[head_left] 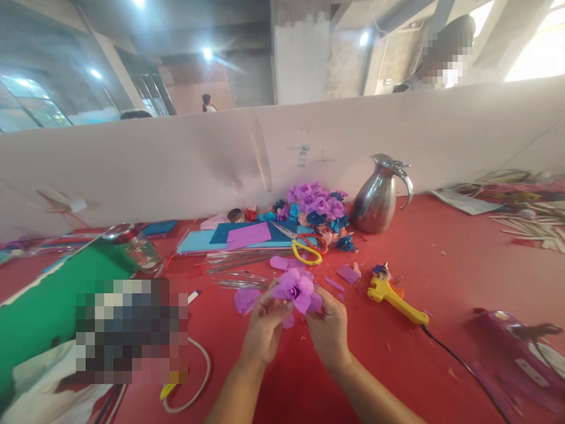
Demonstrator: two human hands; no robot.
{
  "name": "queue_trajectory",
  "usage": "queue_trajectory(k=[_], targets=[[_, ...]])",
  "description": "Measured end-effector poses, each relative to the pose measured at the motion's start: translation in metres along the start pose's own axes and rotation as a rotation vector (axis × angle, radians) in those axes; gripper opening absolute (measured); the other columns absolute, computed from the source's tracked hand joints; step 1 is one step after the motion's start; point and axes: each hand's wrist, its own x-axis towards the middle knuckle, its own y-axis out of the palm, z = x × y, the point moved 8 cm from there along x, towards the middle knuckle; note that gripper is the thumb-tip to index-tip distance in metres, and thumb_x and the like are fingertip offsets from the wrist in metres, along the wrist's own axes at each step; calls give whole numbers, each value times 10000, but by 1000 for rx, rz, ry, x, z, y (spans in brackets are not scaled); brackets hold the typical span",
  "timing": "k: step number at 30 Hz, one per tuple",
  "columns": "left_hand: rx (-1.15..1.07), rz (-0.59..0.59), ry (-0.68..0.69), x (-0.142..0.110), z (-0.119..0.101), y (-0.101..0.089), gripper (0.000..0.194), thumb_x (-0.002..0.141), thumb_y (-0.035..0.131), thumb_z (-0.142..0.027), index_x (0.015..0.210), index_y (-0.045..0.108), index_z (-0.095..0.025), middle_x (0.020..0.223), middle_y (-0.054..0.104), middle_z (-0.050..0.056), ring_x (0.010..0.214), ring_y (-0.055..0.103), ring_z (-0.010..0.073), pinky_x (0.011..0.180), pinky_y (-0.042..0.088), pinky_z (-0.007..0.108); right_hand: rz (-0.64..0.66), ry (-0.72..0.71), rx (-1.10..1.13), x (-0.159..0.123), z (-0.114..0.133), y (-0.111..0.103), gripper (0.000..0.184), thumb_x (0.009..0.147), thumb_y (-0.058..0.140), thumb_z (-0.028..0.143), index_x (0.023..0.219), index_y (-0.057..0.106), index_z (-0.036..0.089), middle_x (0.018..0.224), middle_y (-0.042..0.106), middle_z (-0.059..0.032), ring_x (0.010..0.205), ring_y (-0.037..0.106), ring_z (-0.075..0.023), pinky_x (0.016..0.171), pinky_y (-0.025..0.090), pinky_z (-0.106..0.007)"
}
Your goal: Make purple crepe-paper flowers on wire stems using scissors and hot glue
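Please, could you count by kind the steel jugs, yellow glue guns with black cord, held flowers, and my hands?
Steel jug: 1
Yellow glue gun: 1
Held purple flower: 1
Left hand and right hand: 2
Total: 5

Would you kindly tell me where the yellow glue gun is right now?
In the head view, the yellow glue gun lies on the red table, to the right of the right hand and nearer the camera than the metal jug.

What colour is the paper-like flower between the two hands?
The flower is pinkish purple; it shows best in the head view, the only one here.
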Motion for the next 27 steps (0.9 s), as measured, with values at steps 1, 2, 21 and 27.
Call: queue_trajectory(k=[1, 2, 21, 27], targets=[[5, 4, -10, 0, 1, 0, 196, 579, 794, -175, 769, 749, -202, 796, 734, 47, 952, 649, 249, 864, 480, 338, 9, 5, -4, 0, -1, 1, 139, 670, 525, 112, 620, 616, 204, 573, 559, 18, 523, 460, -135, 539, 376, -237], [9, 6, -19, 1, 2, 1, 179, 577, 798, -178, 747, 747, -205, 761, 733, 40, 927, 656, 243, 849, 486, 333, 21, 11, -5, 0, -2, 2, 134, 662, 526, 111, 619, 613, 203, 587, 572, 13, 541, 474, -140, 544, 379, -237], [81, 26, -52, 9, 2, -6, 166, 608, 770, -148, 767, 758, -195, 709, 720, 34, 856, 663, 214, 816, 485, 309, 242, 360, 261, 3, -19, 22, 144, 645, 577, 243, 535, 526, 166, 505, 403, 48, 509, 296, -82, 475, 284, -213], [-15, 15, -76, 10, 5, -8, 212, 575, 813, -190, 777, 750, -192, 721, 719, 28, 774, 661, 191, 733, 498, 292, 364, 378, 338, 3, -16, 31, 122, 623, 632, 229, 539, 584, 155, 522, 496, 40, 529, 416, -103, 525, 354, -224]])
